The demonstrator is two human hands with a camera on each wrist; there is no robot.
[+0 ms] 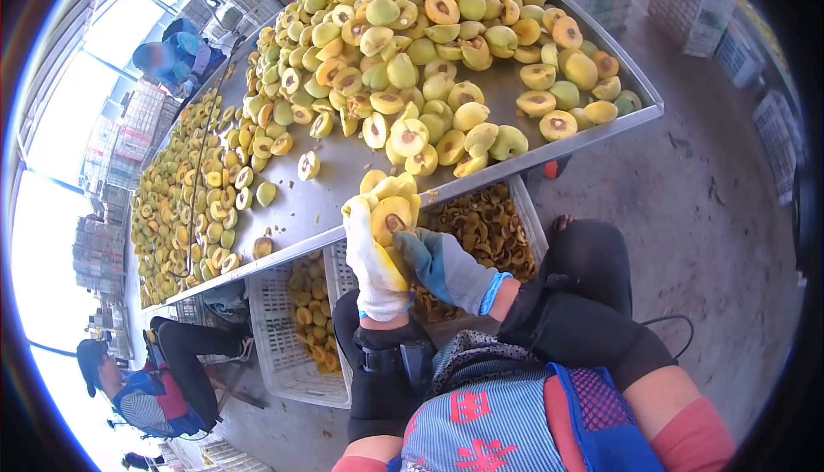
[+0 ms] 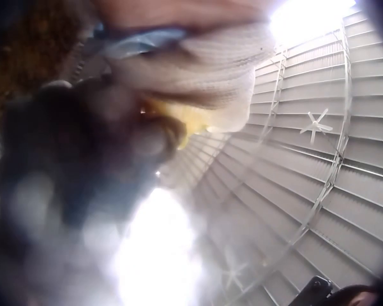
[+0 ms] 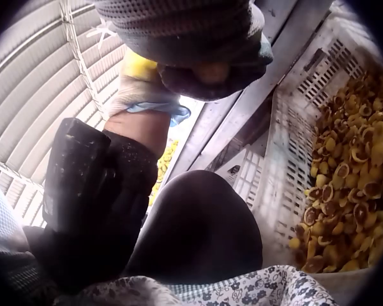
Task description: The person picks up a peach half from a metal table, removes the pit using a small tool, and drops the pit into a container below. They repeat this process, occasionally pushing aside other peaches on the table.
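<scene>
In the head view, my left hand (image 1: 375,257), in a white and yellow glove, grips a yellow peach half (image 1: 391,214) with its brown centre facing up. More peach pieces (image 1: 396,185) rest against its fingers. My right hand (image 1: 451,270), in a grey and blue glove, is right at that half, its thumb by the brown centre. In the right wrist view the right fingers curl round a tan, round-ended thing (image 3: 210,73), mostly hidden by the glove. Both hands are close to the front edge of a metal table (image 1: 330,176) heaped with peach halves (image 1: 403,69).
Below the table stand a white crate (image 1: 283,365) with peach halves and a second crate (image 3: 287,159) filled with brown-centred scraps (image 3: 351,197). My knees (image 1: 588,266) are beside them. Two people (image 1: 146,395) (image 1: 176,56) sit along the table's left side. Stacked crates (image 1: 687,4) stand behind.
</scene>
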